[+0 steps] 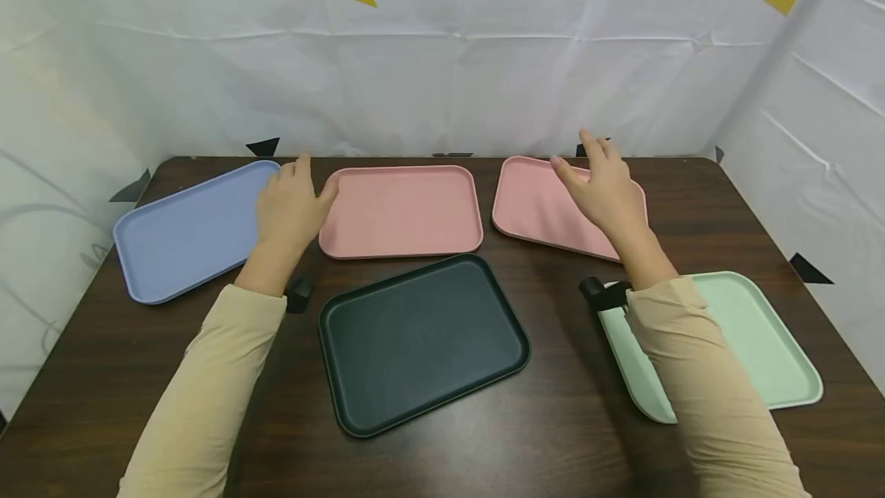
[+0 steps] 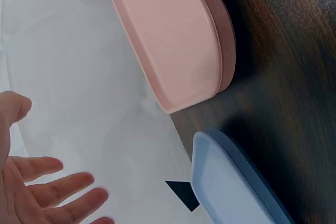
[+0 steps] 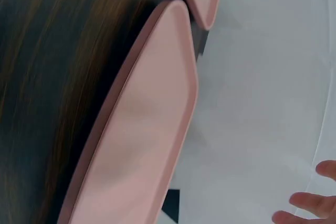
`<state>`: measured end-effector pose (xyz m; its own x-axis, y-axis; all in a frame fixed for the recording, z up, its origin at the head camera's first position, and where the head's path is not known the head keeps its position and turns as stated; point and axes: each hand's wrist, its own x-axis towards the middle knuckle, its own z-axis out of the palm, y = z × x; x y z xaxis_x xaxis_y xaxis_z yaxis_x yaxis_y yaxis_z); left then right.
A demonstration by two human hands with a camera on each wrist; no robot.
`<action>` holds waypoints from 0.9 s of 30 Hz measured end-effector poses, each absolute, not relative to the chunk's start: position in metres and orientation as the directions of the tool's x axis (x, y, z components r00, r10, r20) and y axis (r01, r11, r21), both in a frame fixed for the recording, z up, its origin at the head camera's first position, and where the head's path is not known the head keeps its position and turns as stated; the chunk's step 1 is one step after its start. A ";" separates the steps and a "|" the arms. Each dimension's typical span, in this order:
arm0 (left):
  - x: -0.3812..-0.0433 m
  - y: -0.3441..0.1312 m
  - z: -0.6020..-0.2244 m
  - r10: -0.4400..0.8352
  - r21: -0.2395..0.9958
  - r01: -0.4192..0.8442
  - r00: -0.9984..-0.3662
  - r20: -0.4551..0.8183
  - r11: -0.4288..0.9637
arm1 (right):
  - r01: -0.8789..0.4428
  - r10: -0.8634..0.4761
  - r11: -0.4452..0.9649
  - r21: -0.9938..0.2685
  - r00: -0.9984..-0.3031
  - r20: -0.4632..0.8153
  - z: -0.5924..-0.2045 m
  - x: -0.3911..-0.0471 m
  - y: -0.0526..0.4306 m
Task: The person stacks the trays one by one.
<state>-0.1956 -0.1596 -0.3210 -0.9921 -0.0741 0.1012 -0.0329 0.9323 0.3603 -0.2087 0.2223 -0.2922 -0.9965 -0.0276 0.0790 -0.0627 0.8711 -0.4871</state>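
Note:
My left hand (image 1: 292, 202) hovers between the blue tray (image 1: 193, 229) and the middle pink tray (image 1: 401, 212), its thumb apart from the fingers. In the left wrist view, the fingers (image 2: 71, 190) are spread and hold nothing. My right hand (image 1: 603, 189) is over the right-hand pink tray (image 1: 535, 202), which lies at a slant; its fingers are extended and nothing is in them. In the right wrist view, the fingertips (image 3: 310, 202) appear at the lower right, apart from that tray. A dark green tray (image 1: 423, 344) lies between the two forearms.
Under my right forearm lies a light green tray (image 1: 747, 336), partly hidden by the sleeve. All the trays rest on a dark wooden table (image 1: 553, 421). White sheeting (image 1: 442, 91) rises behind the table, with yellow and black patches on it.

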 end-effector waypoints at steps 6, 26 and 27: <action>-0.191 -0.162 -0.316 -0.063 0.422 -0.043 -0.998 0.032 0.905 | -0.016 -0.033 0.755 -0.656 -0.999 -0.013 -0.286 -0.203 0.215; -0.175 -0.177 -0.317 0.063 0.560 -0.025 -0.988 -0.138 0.828 | 0.160 -0.264 0.450 -0.878 -0.916 -0.302 -0.296 -0.179 0.202; -0.174 -0.178 -0.317 0.071 0.567 -0.026 -0.987 -0.148 0.823 | 0.166 -0.269 0.444 -0.881 -0.913 -0.308 -0.298 -0.179 0.202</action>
